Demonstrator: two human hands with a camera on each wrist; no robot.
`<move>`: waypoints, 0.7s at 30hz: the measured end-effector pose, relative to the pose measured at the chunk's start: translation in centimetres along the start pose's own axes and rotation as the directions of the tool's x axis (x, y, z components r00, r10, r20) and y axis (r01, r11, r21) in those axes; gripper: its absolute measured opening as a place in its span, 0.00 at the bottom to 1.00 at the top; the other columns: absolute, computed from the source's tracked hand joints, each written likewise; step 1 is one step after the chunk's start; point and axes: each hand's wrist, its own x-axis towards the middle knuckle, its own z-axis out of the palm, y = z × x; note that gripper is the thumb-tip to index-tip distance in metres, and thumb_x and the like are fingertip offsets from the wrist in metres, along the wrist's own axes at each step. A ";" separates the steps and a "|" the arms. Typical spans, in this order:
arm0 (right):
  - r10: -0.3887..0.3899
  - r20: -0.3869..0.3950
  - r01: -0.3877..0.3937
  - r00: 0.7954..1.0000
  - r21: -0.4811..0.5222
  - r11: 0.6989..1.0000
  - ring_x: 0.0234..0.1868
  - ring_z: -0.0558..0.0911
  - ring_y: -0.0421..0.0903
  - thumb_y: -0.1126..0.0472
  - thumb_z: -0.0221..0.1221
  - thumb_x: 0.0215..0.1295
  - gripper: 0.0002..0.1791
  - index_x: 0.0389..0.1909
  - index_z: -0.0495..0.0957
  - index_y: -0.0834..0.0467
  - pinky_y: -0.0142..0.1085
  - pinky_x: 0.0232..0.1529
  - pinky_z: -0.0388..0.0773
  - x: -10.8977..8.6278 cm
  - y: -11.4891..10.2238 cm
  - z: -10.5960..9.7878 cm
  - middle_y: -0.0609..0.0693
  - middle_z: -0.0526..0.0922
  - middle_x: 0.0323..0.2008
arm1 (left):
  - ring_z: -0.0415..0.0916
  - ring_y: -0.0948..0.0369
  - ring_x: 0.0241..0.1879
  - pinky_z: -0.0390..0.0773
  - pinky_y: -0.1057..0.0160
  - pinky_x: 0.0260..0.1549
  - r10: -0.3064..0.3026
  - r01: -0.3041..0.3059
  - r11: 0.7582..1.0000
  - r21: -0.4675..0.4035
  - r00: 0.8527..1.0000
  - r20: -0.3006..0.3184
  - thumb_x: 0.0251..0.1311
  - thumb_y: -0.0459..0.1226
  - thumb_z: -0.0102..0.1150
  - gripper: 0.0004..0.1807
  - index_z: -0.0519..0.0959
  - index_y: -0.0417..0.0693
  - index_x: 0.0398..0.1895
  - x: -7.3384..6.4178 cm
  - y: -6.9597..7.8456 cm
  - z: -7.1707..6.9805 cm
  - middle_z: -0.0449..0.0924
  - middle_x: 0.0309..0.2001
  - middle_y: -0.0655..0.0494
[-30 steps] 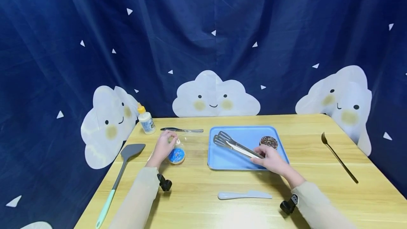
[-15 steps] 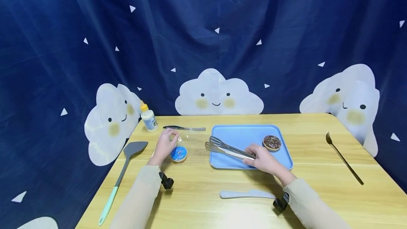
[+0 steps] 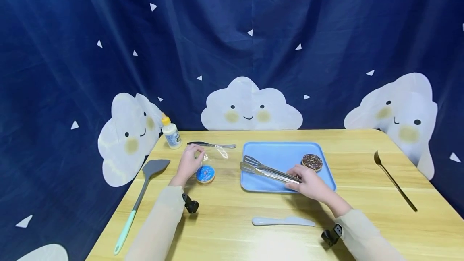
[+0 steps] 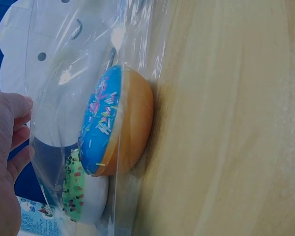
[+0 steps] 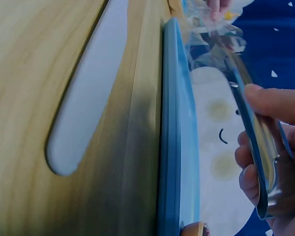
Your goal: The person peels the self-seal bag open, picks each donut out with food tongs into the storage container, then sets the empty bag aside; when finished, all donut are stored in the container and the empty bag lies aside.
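My left hand (image 3: 188, 163) pinches the edge of a clear plastic bag (image 4: 69, 73) between thumb and fingers. Inside the bag lie a blue-iced donut (image 4: 101, 123) with sprinkles and, partly behind it, a green-iced donut (image 4: 74, 191). The head view shows the blue donut (image 3: 205, 174) beside my hand, while the green one is hidden there. My right hand (image 3: 308, 182) grips metal tongs (image 3: 268, 171) above the blue tray (image 3: 275, 150). Their slotted tips point left toward the bag, spread slightly apart with nothing between them. A chocolate-iced donut (image 3: 312, 162) sits on the tray's right side.
A spatula (image 3: 143, 192) lies at the left and a white glue bottle (image 3: 172, 134) stands behind it. Along the back is a table knife (image 3: 212, 145). A pale plastic knife (image 3: 282, 221) lies in front, and a dark fork-like utensil (image 3: 395, 182) at the right.
My right hand and the tongs went left and down, then slightly back right, uncovering the chocolate donut. The bag's plastic shows more sheen to the right. My left hand keeps its pinch.
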 end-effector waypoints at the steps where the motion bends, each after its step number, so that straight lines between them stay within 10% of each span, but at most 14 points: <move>1: 0.001 0.012 0.000 1.000 -0.017 1.000 0.35 0.76 0.43 0.60 0.67 0.53 0.13 0.39 0.79 0.60 0.40 0.36 0.76 0.1 -0.1 0.0 0.42 0.76 0.32 | 0.70 0.52 0.49 0.70 0.52 0.54 0.000 0.000 1.000 -0.002 1.000 -0.001 0.60 0.34 0.58 0.06 0.80 0.40 0.35 0.0 0.0 0.0 0.76 0.42 0.49; 21: 0.008 0.096 -0.002 0.995 -0.064 0.998 0.36 0.77 0.46 0.59 0.67 0.52 0.16 0.41 0.80 0.61 0.42 0.39 0.76 4.2 -1.9 4.0 0.47 0.77 0.34 | 0.70 0.53 0.49 0.69 0.52 0.54 0.018 -0.018 1.000 0.002 1.000 -0.016 0.59 0.34 0.59 0.04 0.80 0.41 0.34 0.3 0.0 -0.3 0.76 0.42 0.50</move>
